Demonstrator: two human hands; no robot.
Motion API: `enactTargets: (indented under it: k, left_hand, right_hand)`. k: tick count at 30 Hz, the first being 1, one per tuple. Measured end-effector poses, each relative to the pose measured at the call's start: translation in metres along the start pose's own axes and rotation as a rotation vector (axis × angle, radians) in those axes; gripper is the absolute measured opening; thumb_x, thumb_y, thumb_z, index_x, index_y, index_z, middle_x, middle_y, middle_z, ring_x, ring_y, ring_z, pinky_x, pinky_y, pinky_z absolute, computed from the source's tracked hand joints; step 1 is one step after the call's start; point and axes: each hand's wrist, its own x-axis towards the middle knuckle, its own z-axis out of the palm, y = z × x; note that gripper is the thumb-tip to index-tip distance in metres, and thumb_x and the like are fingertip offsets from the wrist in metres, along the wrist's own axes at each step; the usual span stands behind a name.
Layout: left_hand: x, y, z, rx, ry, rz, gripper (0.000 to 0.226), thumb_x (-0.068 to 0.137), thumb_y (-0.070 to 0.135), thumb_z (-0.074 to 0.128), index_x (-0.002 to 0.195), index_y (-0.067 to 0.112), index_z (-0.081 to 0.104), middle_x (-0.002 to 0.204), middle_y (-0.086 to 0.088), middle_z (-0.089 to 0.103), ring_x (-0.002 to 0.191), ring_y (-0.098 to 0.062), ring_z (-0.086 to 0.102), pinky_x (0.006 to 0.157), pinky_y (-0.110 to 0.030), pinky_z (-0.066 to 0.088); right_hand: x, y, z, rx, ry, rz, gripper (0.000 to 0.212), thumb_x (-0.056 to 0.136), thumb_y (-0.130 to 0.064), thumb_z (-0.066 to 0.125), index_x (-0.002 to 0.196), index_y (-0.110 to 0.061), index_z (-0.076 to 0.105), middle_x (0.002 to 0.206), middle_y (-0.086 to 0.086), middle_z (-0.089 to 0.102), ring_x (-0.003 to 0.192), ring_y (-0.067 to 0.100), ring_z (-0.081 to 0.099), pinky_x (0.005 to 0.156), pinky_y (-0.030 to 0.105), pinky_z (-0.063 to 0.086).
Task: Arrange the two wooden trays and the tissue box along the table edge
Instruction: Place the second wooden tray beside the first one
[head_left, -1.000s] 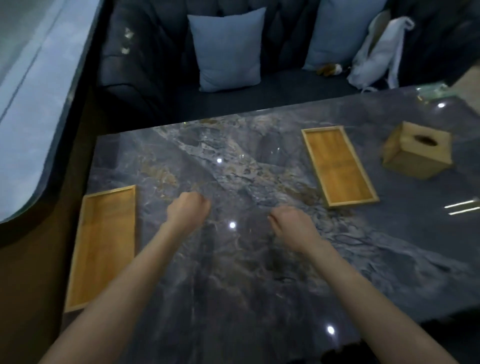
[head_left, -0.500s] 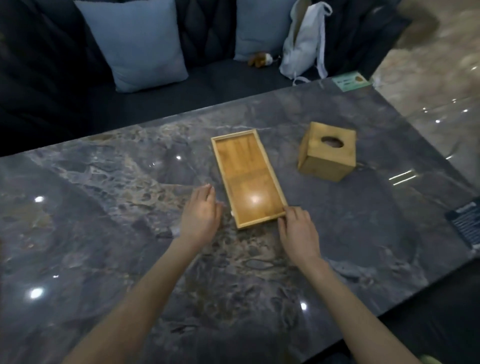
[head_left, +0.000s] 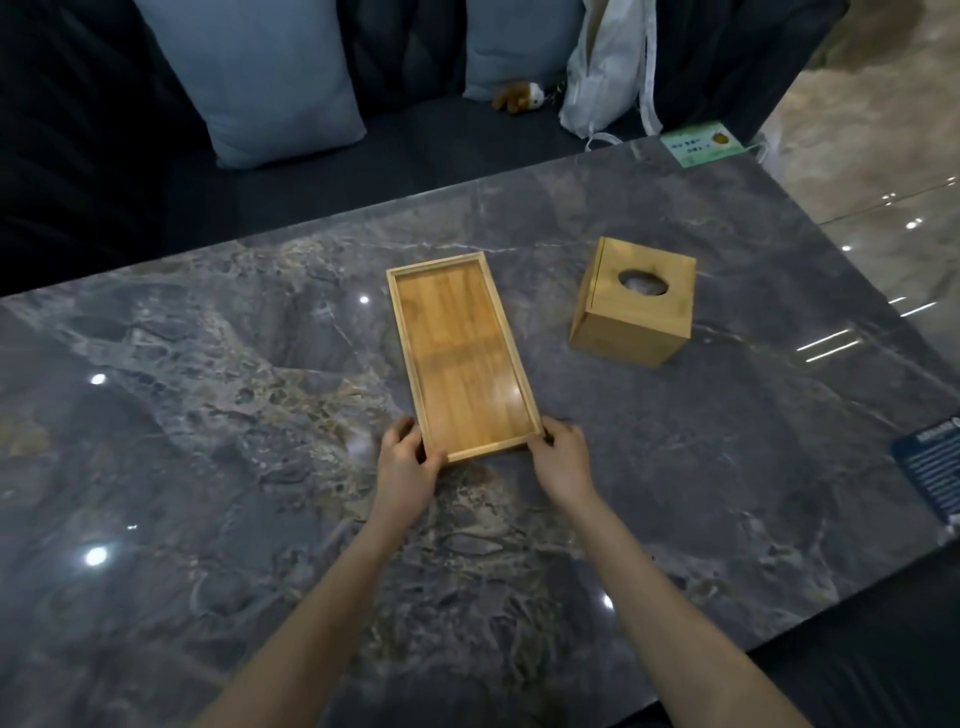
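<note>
Wooden tray (head_left: 462, 358) lies mid-bench (head_left: 208, 415), long axis running away from the person; left hand (head_left: 405, 462) and right hand (head_left: 563, 460) pinch its near corners. Tissue box (head_left: 636, 304) sits beside it, rightward.

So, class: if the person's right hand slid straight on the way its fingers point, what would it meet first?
The right hand already touches the near right corner of the wooden tray, so it would press on that corner first. The tissue box sits off to the right, probably outside that line.
</note>
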Motion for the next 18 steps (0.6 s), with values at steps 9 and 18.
enactTargets:
  k: [9,18]
  left_hand:
    - [-0.011,0.013,-0.024,-0.733,-0.026,-0.255,0.04,0.086,-0.003,0.053,0.126,-0.001,0.049,0.103,-0.013,0.061,0.078,-0.016,0.061,0.058,-0.017,0.057]
    - [-0.03,-0.001,-0.065,-0.831,-0.019,-0.173,0.038,0.084,0.001,0.056,0.122,-0.004,0.051,0.092,-0.007,0.067,0.071,-0.013,0.069,0.067,-0.021,0.059]
  right_hand:
    - [0.004,-0.018,-0.022,0.483,-0.057,0.127,0.011,0.092,-0.013,0.048,0.088,-0.007,0.056,0.091,0.007,0.057,0.078,0.015,0.058,0.067,0.025,0.057]
    - [-0.009,-0.055,-0.023,0.634,-0.328,0.149,0.024,0.089,-0.013,0.053,0.111,-0.004,0.06,0.092,0.008,0.067,0.085,0.019,0.063,0.068,0.03,0.055]
